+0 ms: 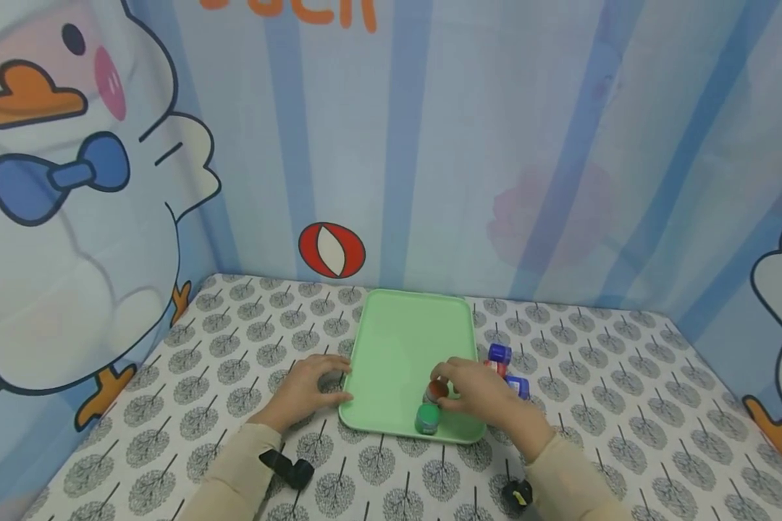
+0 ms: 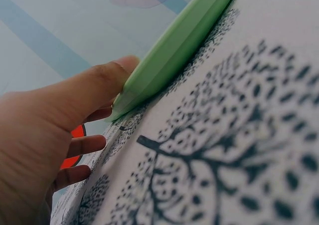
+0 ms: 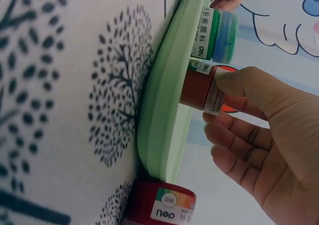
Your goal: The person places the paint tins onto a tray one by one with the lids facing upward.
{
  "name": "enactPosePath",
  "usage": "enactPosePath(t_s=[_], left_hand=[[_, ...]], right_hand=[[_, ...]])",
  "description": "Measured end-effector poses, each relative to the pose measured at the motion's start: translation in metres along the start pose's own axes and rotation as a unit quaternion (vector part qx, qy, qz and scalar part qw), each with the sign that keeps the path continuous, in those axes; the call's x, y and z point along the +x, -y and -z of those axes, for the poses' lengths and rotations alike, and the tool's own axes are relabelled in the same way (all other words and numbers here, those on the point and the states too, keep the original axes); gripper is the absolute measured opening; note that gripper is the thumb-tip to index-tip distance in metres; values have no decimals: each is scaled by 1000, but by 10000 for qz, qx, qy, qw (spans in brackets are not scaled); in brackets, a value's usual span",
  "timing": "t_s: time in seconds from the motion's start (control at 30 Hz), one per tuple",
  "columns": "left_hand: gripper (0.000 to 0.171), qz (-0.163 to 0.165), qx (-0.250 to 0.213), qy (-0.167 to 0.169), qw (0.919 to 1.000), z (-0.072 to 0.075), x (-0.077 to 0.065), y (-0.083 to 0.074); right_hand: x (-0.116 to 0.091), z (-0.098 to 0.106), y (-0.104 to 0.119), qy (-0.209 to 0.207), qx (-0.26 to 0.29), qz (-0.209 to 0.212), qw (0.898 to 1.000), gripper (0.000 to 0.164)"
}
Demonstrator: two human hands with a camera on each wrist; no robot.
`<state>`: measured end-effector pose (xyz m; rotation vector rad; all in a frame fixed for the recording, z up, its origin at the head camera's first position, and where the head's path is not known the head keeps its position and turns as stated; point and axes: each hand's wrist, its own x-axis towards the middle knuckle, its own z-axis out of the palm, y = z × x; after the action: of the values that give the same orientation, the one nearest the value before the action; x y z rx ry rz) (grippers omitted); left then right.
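My right hand (image 1: 478, 391) pinches the lid of a small brown paint jar (image 3: 195, 89) between thumb and fingers. The jar stands upright on the light green tray (image 1: 410, 340), near its front right corner. Right beside it is a paint jar with a green lid (image 1: 427, 419), also upright on the tray. My left hand (image 1: 306, 394) is at the tray's left edge; in the left wrist view its thumb touches the rim and the other fingers are spread loosely.
Just right of the tray lie a red paint jar (image 3: 162, 204) and two blue paint jars (image 1: 499, 354), (image 1: 518, 386). The tablecloth (image 1: 234, 376) has a tree print. A patterned curtain (image 1: 450, 145) hangs behind the table.
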<state>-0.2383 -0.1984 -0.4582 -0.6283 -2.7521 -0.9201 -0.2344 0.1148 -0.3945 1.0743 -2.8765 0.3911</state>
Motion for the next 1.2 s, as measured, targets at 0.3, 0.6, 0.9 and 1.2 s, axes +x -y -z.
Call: enactPosePath(t_s=[0.3,0.6,0.9,1.2], left_hand=[[44,22,3,20,10000,0,0,-1],[44,16,-14,15,10000,1,1,-1],[43,84,-37,36,10000,1,1,-1],[43,79,-28,51,10000,0,1,-1]], right_hand=[[4,-2,4,53,-96,-36,9999,27],[6,-3,5,165,-10,-171,9997,28],[7,-5,3,149,-7,-183,9997,30],[5,-4,2,156,11,-163,9997,32]])
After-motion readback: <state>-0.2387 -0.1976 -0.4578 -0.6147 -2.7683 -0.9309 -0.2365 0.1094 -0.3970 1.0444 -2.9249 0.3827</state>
